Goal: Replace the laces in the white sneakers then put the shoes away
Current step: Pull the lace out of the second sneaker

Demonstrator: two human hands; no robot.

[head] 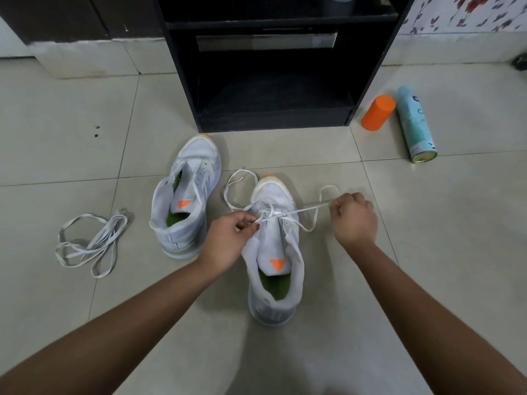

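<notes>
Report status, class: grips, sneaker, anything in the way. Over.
Both on the lace: left grip pinches at eyelets, right grip pulls it taut. Near sneaker part-laced. Spare lace lies clear, left.

- Near sneaker: white, orange toe tip, orange triangle on tongue, green insole.
- Far sneaker: the same 3 colours.
- Threaded lace, loose laces: white.
- Cabinet: black.
- Spray can: pale teal.
- Cylinder: orange.
- Floor: beige tiles, dark grout lines.
- Wall: white, red-brown leaf print.
</notes>
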